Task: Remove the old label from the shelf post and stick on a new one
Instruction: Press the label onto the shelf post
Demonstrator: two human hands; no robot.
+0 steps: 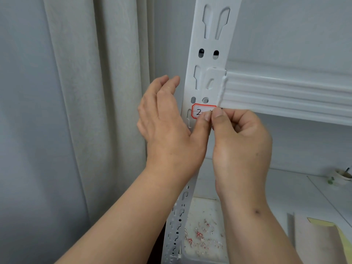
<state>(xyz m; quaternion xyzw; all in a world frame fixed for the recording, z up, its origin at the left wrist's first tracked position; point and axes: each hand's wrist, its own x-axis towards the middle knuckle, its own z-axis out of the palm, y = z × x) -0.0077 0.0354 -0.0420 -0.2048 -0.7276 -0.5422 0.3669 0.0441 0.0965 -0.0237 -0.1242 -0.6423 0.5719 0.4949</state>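
Both forearms reach up; my right hand (pixel 238 134) pinches the label's (pixel 202 111) right edge on the post (pixel 209 44), left hand (pixel 167 119) fingers loose, thumb beside it

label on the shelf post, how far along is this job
Done: little beyond scraps on the lower shelf, perhaps from earlier peeling. In hand: the red-bordered label remains on the post; right hand picks at its edge, left hand steadies. Left: peel it off and stick on a new one.

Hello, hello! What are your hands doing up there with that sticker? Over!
Left hand open, thumb pressing the red-edged label on the shelf post. Right hand pinching label's right edge. Label mostly stuck on. Nothing in the way.
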